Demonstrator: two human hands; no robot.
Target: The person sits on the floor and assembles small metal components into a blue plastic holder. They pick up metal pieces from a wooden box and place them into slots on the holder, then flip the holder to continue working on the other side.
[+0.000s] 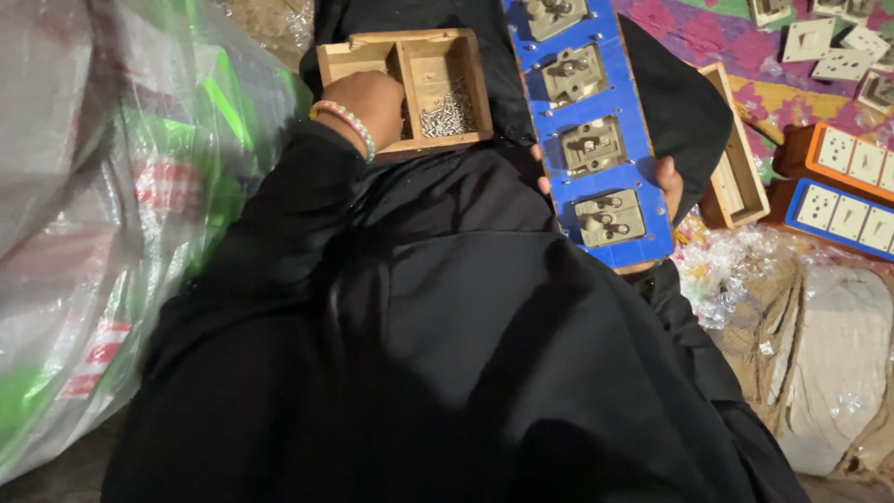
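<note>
My left hand (372, 104), with a beaded bracelet at the wrist, reaches into a small wooden box (461, 70) of two compartments resting on my black-clothed lap; its fingertips are hidden inside. The right compartment holds several small silver screws (449, 116). My right hand (667, 182) grips the near end of a long blue board (643, 149) from underneath, thumb at its right edge and a fingertip showing at its left edge. The board carries several beige switch parts (610, 217) set in recesses, backs up.
A large plastic-wrapped bundle (112, 186) fills the left. On the right lie a second wooden tray (736, 158), orange and blue boards with white socket plates (852, 158), loose white plates (843, 42) on a patterned cloth, crumpled clear plastic (736, 270) and sacking.
</note>
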